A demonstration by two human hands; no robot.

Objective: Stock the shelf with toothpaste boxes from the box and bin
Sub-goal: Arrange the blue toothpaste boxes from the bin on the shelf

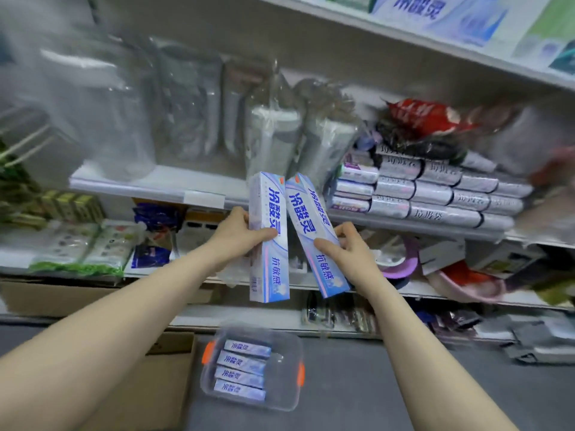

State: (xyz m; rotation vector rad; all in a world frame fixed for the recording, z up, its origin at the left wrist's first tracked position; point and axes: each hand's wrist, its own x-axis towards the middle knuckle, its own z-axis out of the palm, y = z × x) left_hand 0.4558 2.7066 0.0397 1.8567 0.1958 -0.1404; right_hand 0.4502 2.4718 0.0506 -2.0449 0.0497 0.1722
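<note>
Grip first: the left hand [239, 236] pinches one toothpaste box, call it the upright box [270, 262], about its middle, thumb laid across the printed face and fingers wrapped behind. The right hand [353, 248] clasps the tilted box [306, 213] the same way, thumb on the face, fingers curled at its right edge. Each box's long axis runs up and away from the grip that holds it. The upright one is near vertical and the tilted one leans its top to the left, so the two upper ends lie just beside each other above the hands; whether they touch I cannot tell. The shelf [149, 181] edge crosses right behind those upper ends, above both grips. The coming move seems to turn on the stack [435, 194] of like boxes on that shelf: it sits up and to the right of the right grip and well apart from the left one, so the right hand is the nearer. Those boxes lie flat, whereas the held ones stand on end — each would, I judge, need laying over before it goes in. Below the grips, between the forearms, the clear bin [291, 343] on the floor holds four more boxes side by side. The cardboard box [161, 377] lies under the left forearm, its contents out of view.
</note>
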